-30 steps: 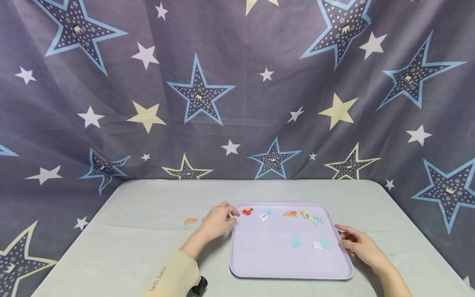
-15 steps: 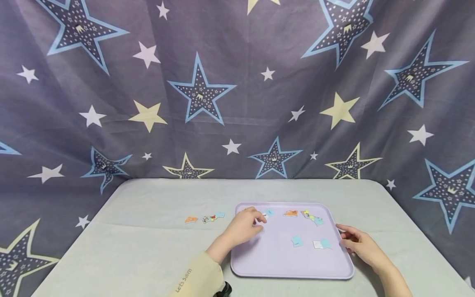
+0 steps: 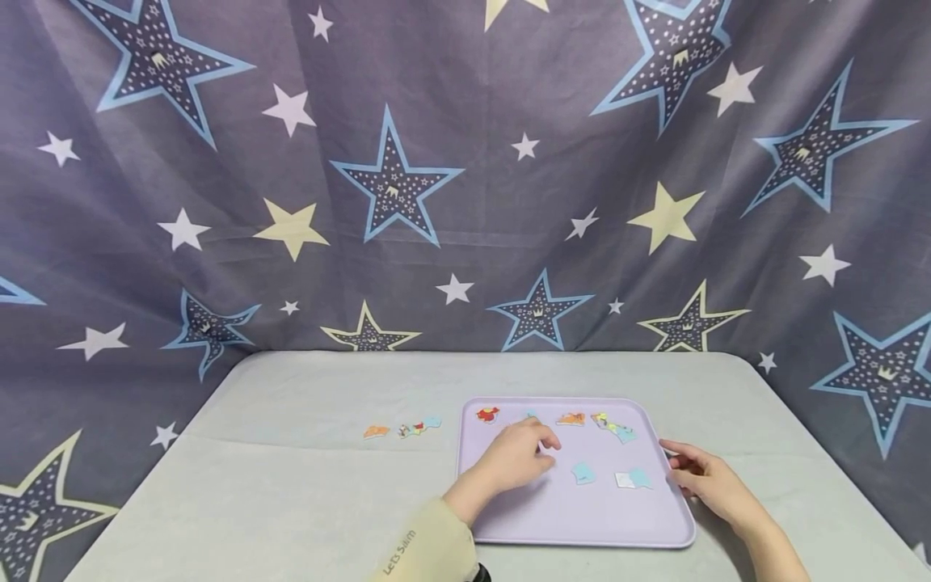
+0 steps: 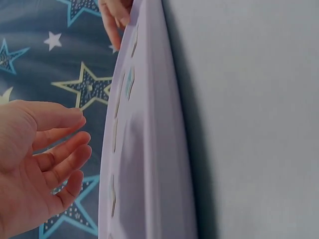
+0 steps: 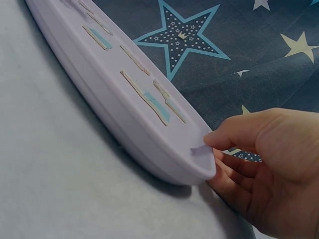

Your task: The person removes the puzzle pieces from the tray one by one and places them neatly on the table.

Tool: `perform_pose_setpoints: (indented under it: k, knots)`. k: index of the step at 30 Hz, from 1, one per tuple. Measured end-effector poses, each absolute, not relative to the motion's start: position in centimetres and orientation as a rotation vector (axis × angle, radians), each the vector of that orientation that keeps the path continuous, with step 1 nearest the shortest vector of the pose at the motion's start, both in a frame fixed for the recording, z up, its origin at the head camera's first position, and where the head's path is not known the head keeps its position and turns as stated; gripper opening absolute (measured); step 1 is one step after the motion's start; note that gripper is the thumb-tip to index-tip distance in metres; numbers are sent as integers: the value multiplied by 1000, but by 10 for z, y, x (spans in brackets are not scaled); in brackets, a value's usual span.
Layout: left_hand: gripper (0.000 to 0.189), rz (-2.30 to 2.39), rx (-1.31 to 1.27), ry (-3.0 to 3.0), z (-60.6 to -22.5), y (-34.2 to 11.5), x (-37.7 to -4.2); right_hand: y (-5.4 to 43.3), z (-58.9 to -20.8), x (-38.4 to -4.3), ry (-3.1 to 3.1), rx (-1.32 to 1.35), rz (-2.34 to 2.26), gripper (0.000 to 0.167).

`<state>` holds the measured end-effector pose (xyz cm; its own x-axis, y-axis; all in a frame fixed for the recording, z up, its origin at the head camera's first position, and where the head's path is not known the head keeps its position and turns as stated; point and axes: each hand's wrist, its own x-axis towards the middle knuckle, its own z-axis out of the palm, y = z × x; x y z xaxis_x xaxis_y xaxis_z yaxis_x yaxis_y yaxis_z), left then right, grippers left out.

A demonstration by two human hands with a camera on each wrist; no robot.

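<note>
Lilac tray, shallow, round-cornered, flat pieces on it.
Long axis side to side; right hand pinches its rim, left hand hovers above, fingers relaxed.

The table is pale grey and has round back corners. A light purple tray sits on it. Left of the tray lie a small orange piece and a short bright row of pieces
</note>
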<state>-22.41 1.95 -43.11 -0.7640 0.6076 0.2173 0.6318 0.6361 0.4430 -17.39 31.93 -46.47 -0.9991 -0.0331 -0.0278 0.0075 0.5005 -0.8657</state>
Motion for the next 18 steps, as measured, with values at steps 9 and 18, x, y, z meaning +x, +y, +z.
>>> perform_pose_setpoints:
  k: [9, 18]
  knots:
    - [24, -750, -1051, -2869, -436, 45, -219, 321, -466, -175, 2683, -18, -1540, 49]
    - [41, -676, -1022, -2962, -439, 57, -212, 320, -468, -175, 2687, -27, -1548, 49]
